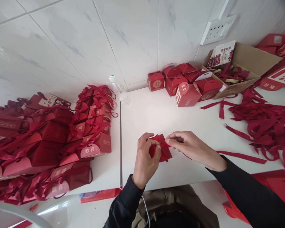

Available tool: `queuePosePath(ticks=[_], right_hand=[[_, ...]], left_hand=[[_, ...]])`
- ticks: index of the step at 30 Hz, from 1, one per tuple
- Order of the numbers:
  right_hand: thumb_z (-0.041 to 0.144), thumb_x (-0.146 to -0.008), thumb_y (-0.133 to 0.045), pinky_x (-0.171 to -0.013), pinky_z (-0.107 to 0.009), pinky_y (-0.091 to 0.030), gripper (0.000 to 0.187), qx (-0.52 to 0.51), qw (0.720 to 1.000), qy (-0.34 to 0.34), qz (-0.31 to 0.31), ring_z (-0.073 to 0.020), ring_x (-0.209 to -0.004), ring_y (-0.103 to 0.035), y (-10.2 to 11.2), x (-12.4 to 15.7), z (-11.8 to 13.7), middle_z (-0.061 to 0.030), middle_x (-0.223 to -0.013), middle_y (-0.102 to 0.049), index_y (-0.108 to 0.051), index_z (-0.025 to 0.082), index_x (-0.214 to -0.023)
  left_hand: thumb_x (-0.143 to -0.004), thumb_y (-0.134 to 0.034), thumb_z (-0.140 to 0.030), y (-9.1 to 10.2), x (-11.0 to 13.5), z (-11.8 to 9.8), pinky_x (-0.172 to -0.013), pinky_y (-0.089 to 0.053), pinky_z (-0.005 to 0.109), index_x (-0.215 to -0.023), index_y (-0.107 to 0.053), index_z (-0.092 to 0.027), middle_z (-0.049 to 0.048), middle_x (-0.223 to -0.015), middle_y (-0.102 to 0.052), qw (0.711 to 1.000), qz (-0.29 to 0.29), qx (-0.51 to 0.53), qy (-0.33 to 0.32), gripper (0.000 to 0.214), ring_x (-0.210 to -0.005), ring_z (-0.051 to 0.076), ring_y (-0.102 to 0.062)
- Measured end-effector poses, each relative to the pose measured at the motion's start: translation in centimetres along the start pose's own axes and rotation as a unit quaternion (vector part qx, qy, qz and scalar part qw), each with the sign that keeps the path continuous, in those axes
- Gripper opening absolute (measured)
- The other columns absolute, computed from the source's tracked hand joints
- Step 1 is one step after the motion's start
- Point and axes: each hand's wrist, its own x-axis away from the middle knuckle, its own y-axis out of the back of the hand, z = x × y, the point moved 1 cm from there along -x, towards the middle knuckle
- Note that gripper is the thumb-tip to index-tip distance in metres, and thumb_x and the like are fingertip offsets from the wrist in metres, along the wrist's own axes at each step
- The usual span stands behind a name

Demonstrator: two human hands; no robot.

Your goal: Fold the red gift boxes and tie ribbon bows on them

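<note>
A small red gift box [165,153] sits on the white table in front of me, between my hands. My left hand [146,155] is closed at the box's left side, thumb and forefinger pinching at its top flap. From the right, my right hand [186,145] pinches a dark red ribbon at the top of the box, and part of that ribbon hangs below the fingers. The fingers hide some of the box top, so how the ribbon runs through it cannot be made out.
Left, many ribbon-tied red boxes [95,148] are stacked. Several boxes without bows [187,95] stand by the wall, near a cardboard carton [249,69]. Loose red ribbons [263,123] lie heaped at right. A clear plastic bottle [120,91] stands by the table seam.
</note>
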Motion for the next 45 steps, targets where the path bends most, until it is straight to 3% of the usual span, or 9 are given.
queuePosePath(ticks=[3, 5, 7, 9, 12, 17, 23, 32, 45], right_hand=[[0.049, -0.095, -0.055, -0.059, -0.028, -0.041, 0.031, 0.012, 1.0, 0.02, -0.016, -0.0147, -0.064, -0.052, -0.1, -0.1, -0.2, 0.0005, -0.074, -0.059, -0.07, 0.021, -0.09], [0.049, -0.097, -0.054, -0.077, -0.032, -0.049, 0.03, 0.036, 0.995, 0.071, -0.053, -0.0213, -0.094, -0.062, -0.4, -0.1, -0.3, -0.0041, -0.101, -0.067, -0.07, 0.024, -0.103], [0.049, -0.098, -0.054, -0.095, -0.038, -0.049, 0.03, 0.065, 0.987, 0.129, -0.074, -0.0255, -0.124, -0.053, -0.9, -0.1, -0.2, -0.0056, -0.125, -0.063, -0.069, 0.028, -0.114], [0.049, -0.098, -0.053, -0.103, -0.042, -0.047, 0.028, 0.082, 0.982, 0.162, -0.058, -0.0261, -0.134, -0.046, -1.5, -0.2, 0.0, -0.006, -0.133, -0.058, -0.07, 0.029, -0.11], [0.047, -0.1, -0.052, -0.093, -0.04, -0.054, 0.026, 0.072, 0.984, 0.159, -0.029, -0.0258, -0.13, -0.049, -2.0, -0.4, 0.2, -0.0072, -0.131, -0.058, -0.069, 0.027, -0.097], [0.04, -0.1, -0.05, -0.086, -0.042, -0.057, 0.024, 0.117, 0.978, 0.167, -0.046, -0.0278, -0.13, -0.048, -2.3, -0.9, -0.2, -0.0097, -0.13, -0.057, -0.066, 0.025, -0.094], [0.03, -0.101, -0.049, -0.097, -0.05, -0.053, 0.019, 0.195, 0.957, 0.208, -0.047, -0.03, -0.133, -0.047, -3.4, -1.4, -0.5, -0.0112, -0.131, -0.057, -0.064, 0.023, -0.09], [0.026, -0.103, -0.048, -0.106, -0.049, -0.049, 0.019, 0.191, 0.951, 0.239, -0.038, -0.0275, -0.133, -0.048, -4.8, -1.5, -0.2, -0.0106, -0.13, -0.057, -0.064, 0.023, -0.094], [0.024, -0.103, -0.044, -0.101, -0.048, -0.05, 0.017, 0.162, 0.955, 0.245, -0.036, -0.0266, -0.125, -0.052, -5.0, -1.3, 0.0, -0.01, -0.122, -0.059, -0.059, 0.024, -0.095]], left_hand=[[-0.094, -0.055, -0.016, 0.1, 0.0, -0.1, -0.108, -0.046, 0.047, -0.087, -0.063, -0.021, 0.0104, -0.127, -0.062, 1.0, -0.008, 0.012, 0.009, 0.012, -0.133, 0.027, -0.051], [-0.096, -0.053, -0.018, 0.4, 0.0, -0.2, -0.11, -0.043, 0.048, -0.088, -0.062, -0.022, 0.0097, -0.13, -0.061, 1.0, -0.016, 0.022, 0.01, 0.012, -0.138, 0.026, -0.047], [-0.098, -0.053, -0.021, 0.9, 0.1, -0.5, -0.112, -0.041, 0.048, -0.091, -0.062, -0.023, 0.0088, -0.134, -0.06, 0.999, -0.027, 0.031, 0.005, 0.011, -0.142, 0.026, -0.043], [-0.099, -0.051, -0.023, 1.4, 0.3, -0.8, -0.113, -0.04, 0.048, -0.091, -0.061, -0.023, 0.0084, -0.135, -0.06, 0.998, -0.039, 0.039, -0.001, 0.013, -0.142, 0.026, -0.044], [-0.096, -0.054, -0.022, 1.8, 1.1, -0.8, -0.11, -0.043, 0.048, -0.1, -0.058, -0.023, 0.0109, -0.134, -0.057, 0.998, -0.054, 0.01, -0.005, 0.005, -0.136, 0.027, -0.049], [-0.087, -0.066, -0.022, 1.2, 2.8, 0.3, -0.098, -0.05, 0.048, -0.134, -0.044, -0.023, 0.0145, -0.131, -0.051, 0.996, -0.056, -0.068, 0.018, 0.052, -0.123, 0.029, -0.053], [-0.097, -0.055, -0.027, 1.3, 3.8, 0.7, -0.087, -0.053, 0.039, -0.133, -0.045, -0.026, 0.0093, -0.123, -0.058, 0.991, -0.067, 0.06, 0.097, 0.038, -0.104, 0.021, -0.061], [-0.1, -0.053, -0.031, 1.3, 4.1, 0.9, -0.09, -0.052, 0.04, -0.131, -0.047, -0.026, 0.0097, -0.125, -0.057, 0.987, -0.07, 0.106, 0.096, 0.032, -0.108, 0.021, -0.06], [-0.098, -0.054, -0.031, 1.6, 3.9, 0.6, -0.089, -0.053, 0.036, -0.126, -0.052, -0.024, 0.0095, -0.122, -0.06, 0.978, -0.085, 0.15, 0.121, 0.028, -0.107, 0.021, -0.061]])
